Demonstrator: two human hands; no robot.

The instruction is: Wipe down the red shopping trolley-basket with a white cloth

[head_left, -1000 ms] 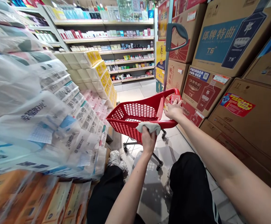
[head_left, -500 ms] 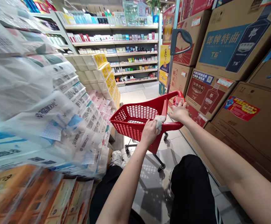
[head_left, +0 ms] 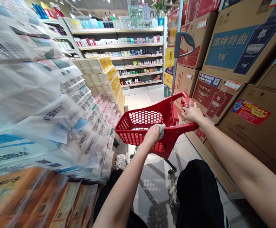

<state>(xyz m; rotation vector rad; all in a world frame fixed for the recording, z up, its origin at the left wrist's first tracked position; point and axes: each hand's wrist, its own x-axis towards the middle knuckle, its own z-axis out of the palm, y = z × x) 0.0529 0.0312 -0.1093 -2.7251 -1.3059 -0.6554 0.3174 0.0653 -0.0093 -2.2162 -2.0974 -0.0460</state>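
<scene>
A small red shopping cart (head_left: 144, 118) with a perforated plastic basket stands on wheels in front of me. My left hand (head_left: 153, 135) is closed around a pale, crumpled cloth (head_left: 161, 130), pressing it on the basket's near side rim. My right hand (head_left: 191, 112) is on the cart's red handle (head_left: 187, 102) at its back end, fingers bent over it. The fingertips partly cover the handle. Nothing shows inside the basket.
Stacked paper packs (head_left: 64, 110) rise on my left, with orange packs (head_left: 28, 198) below. Liquor cartons (head_left: 226, 47) are piled on the right, beside a metal post with a grey handle (head_left: 185, 44). Shelves of small goods (head_left: 119, 47) stand ahead beyond the tiled floor (head_left: 142, 96).
The cart's handle end has shifted right and a little nearer, with my right hand on it. My left hand and the cloth have slid forward along the rim, away from the handle.
</scene>
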